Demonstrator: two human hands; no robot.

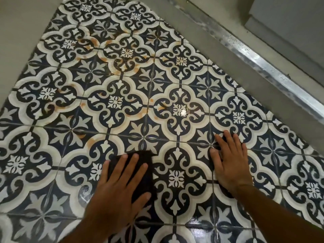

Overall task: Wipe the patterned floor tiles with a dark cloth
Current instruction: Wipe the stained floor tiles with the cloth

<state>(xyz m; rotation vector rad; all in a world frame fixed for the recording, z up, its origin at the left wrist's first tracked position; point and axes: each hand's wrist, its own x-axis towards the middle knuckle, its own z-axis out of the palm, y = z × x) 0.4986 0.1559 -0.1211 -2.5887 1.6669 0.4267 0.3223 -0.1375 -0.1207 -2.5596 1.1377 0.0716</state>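
Head view, looking down at the patterned floor tiles (pixel 115 102), navy and white with scrolled medallions; the dark cloth (pixel 146 180) lies flat on the tiles in the near centre, its long axis running near to far, its far edge straight and pointing away from the person. The left hand (pixel 119 188) lies palm-down on the cloth, released rather than clenched, fingers straight and slightly spread, pressing it to the floor; the thumb lies toward the right, across the cloth's near part. The right hand (pixel 231 163) rests flat on bare tile to the right of the cloth and apart from it, fingers extended and pointing far-left, grasping nothing. Orange-brown stains (pixel 105 58) mark the far and middle tiles; the near tiles show a wet sheen (pixel 198 223). A grey ledge (pixel 219 41) borders the tiles on the far right, with a metal strip (pixel 254 58) beyond it; plain grey flooring (pixel 17 32) borders them on the far left.
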